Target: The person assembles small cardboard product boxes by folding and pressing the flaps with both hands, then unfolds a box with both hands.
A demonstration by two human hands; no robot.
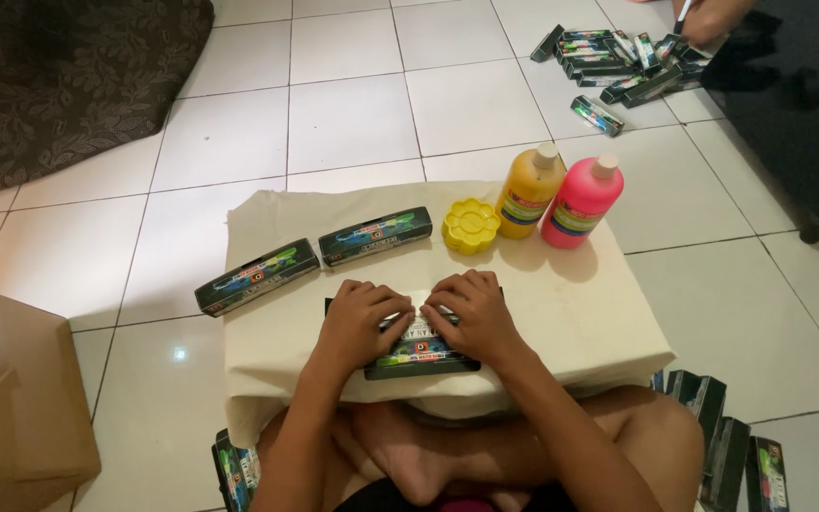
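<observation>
My left hand (357, 322) and my right hand (471, 313) both rest on a long black box with colourful print (421, 355), fingers curled over its top edge. The box lies on a small low table draped in cream cloth (580, 313), near its front edge. Two more black boxes (258, 276) (375, 236) lie end to end at the cloth's back left. A yellow flower-shaped palette (470, 226) sits behind my hands. Beside it stand a yellow paint bottle (529, 192) and a pink paint bottle (581, 201).
Several black boxes are piled on the tiled floor at the top right (618, 59), where another person's hand (708, 19) reaches in. More black boxes stand by my right knee (722, 446) and left knee (234, 469). A cardboard box (21, 398) sits left; a dark rug (59, 76) lies far left.
</observation>
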